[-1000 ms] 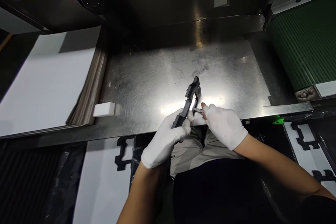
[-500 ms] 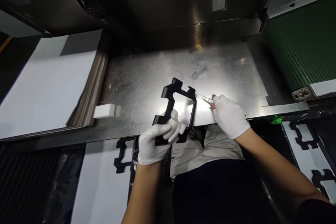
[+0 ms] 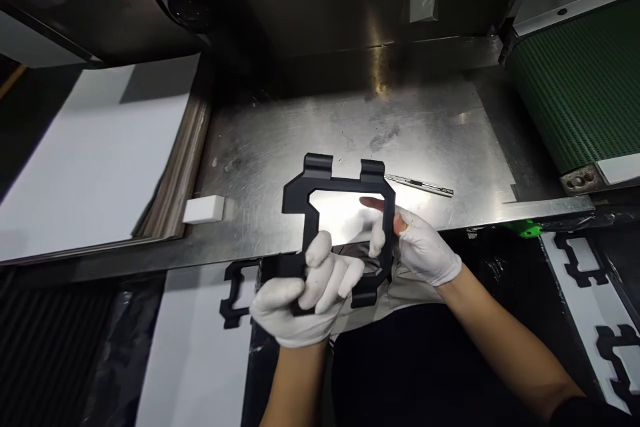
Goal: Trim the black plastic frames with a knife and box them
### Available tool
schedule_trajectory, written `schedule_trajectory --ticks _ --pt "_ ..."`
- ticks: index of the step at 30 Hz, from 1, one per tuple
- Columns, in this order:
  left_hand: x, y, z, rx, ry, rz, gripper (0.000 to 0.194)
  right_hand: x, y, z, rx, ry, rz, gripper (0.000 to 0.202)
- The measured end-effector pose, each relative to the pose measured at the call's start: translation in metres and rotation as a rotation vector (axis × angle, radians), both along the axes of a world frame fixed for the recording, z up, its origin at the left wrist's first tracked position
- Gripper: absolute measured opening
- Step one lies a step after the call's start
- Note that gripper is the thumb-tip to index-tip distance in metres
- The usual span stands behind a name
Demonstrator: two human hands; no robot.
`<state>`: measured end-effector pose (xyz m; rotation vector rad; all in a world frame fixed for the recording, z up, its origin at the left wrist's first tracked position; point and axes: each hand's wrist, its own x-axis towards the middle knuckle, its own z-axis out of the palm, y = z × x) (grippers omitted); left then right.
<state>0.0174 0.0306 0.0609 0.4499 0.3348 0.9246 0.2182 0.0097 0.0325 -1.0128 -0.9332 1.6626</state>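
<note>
A black plastic frame with a wide opening and tabs is held up over the front edge of the metal table. My left hand, in a white glove, is closed round its lower left side. My right hand, also gloved but with bare thumb and fingertip showing, grips the frame's right side, with fingers reaching through behind the opening. Just beyond the frame, a slim metal craft knife lies on the metal table; its left end is hidden behind the frame.
A tall stack of white sheets stands at the left, with a small white block beside it. A green ribbed conveyor belt is at the right. Similar black frames lie on white sheets below, one left and others right.
My right hand has let go of the craft knife, which now lies on the table, and has taken hold of the frame. The frame has turned to face me more squarely.
</note>
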Motion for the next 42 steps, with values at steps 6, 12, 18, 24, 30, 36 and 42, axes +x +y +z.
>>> schedule_trajectory --ticks 6,12,18,24,30,36,42 --pt "-0.005 0.003 -0.001 -0.004 -0.094 -0.060 0.038 0.004 -0.007 -0.001 0.036 -0.069 -0.057 0.082" --pt "-0.003 -0.002 -0.008 -0.021 -0.172 -0.049 0.033 0.000 -0.010 -0.010 -0.020 0.246 -0.136 0.054" --pt "-0.005 -0.006 -0.011 -0.060 -0.182 -0.046 0.034 -0.009 -0.010 -0.006 -0.039 0.434 -0.138 0.049" --pt "-0.006 -0.009 -0.011 -0.086 -0.179 -0.042 0.034 -0.011 -0.011 -0.004 0.007 0.352 -0.106 0.055" --pt "-0.004 -0.010 -0.010 -0.108 -0.186 -0.023 0.038 -0.013 -0.013 -0.002 -0.076 0.458 -0.146 0.050" --pt "-0.004 -0.010 -0.011 -0.124 -0.169 -0.041 0.040 -0.017 -0.014 -0.002 -0.150 0.642 -0.120 0.043" --pt "-0.004 -0.009 -0.009 -0.125 -0.181 -0.055 0.044 -0.020 -0.014 -0.004 -0.163 0.690 -0.120 0.040"
